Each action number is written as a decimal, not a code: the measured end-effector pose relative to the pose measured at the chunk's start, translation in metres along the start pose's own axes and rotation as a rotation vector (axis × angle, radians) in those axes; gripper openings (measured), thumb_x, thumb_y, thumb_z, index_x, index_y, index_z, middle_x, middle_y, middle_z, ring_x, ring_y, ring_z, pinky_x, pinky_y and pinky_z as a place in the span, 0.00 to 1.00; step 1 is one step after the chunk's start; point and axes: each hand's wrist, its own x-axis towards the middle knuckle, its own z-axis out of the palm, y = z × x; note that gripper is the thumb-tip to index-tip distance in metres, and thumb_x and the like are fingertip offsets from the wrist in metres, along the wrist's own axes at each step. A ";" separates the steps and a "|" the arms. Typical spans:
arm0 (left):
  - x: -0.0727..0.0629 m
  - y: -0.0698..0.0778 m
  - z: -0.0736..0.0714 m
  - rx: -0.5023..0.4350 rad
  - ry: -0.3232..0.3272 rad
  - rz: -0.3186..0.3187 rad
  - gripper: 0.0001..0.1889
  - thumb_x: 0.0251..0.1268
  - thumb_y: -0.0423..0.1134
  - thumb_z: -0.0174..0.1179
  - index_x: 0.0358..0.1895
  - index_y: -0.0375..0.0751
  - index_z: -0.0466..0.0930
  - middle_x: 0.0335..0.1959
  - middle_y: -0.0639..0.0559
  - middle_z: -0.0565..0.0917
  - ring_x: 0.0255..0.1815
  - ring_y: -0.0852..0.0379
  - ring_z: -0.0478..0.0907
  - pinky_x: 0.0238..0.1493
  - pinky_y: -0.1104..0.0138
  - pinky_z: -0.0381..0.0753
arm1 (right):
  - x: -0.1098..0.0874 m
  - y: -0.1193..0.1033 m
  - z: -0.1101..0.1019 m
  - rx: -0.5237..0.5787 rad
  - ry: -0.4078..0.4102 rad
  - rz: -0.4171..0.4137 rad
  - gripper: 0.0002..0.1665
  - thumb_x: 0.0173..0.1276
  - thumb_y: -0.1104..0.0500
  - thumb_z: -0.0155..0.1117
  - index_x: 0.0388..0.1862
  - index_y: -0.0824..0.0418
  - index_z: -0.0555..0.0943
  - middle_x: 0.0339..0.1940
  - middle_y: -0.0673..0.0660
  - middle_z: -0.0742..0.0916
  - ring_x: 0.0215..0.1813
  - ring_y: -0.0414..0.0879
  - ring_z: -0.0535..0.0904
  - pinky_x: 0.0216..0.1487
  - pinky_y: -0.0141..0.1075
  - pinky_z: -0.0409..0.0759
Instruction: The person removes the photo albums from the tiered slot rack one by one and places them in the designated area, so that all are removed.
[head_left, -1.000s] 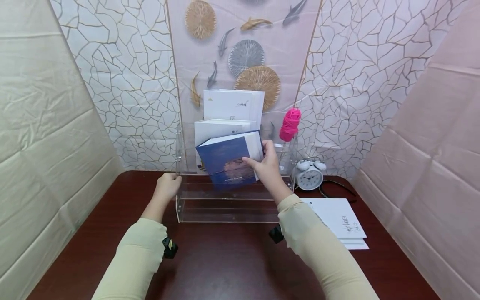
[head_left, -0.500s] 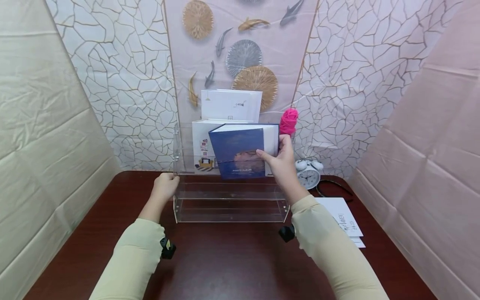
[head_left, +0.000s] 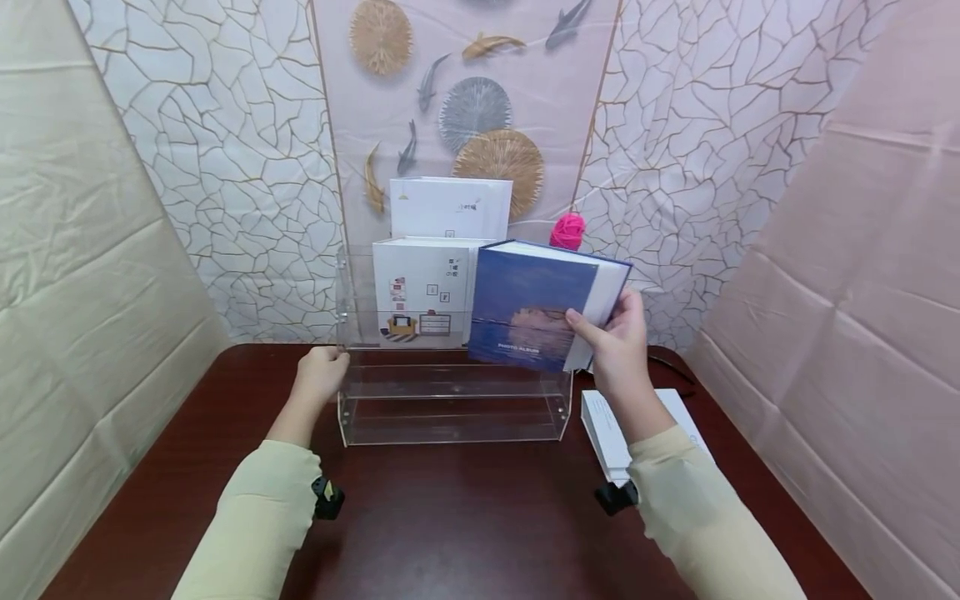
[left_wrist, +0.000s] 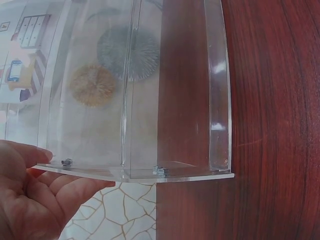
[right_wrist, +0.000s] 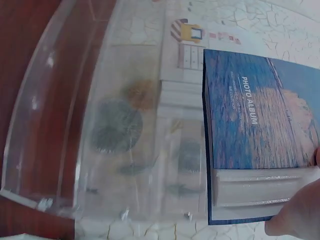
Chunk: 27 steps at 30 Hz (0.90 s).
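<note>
A blue photo album (head_left: 532,304) with a white spine is gripped by my right hand (head_left: 618,337), thumb on its front and fingers behind. It is held tilted in front of the right part of a clear acrylic rack (head_left: 450,435). My left hand (head_left: 318,373) pinches the rack's left side panel; in the left wrist view the thumb (left_wrist: 30,152) lies on the inner face, fingers beneath. Left of the album, a white album (head_left: 420,292) with a yellow toy-like print stands in the rack, and another white album (head_left: 450,207) rises behind it.
White albums (head_left: 607,433) lie on the dark red table (head_left: 465,525), right of the rack and partly behind my right arm. A pink yarn bundle (head_left: 567,232) hangs beyond the blue album. A dark cord (head_left: 672,367) lies at the back right.
My right hand has carried the blue album rightward, uncovering the white album behind it and hiding the alarm clock. The left hand has kept its hold on the rack.
</note>
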 end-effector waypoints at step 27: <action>-0.004 0.000 0.008 -0.016 -0.008 -0.010 0.17 0.68 0.37 0.42 0.36 0.28 0.79 0.38 0.37 0.81 0.35 0.45 0.74 0.39 0.55 0.75 | -0.155 -0.008 -0.175 0.022 0.667 0.486 0.17 0.58 0.73 0.64 0.45 0.65 0.71 0.33 0.50 0.82 0.39 0.38 0.78 0.38 0.27 0.77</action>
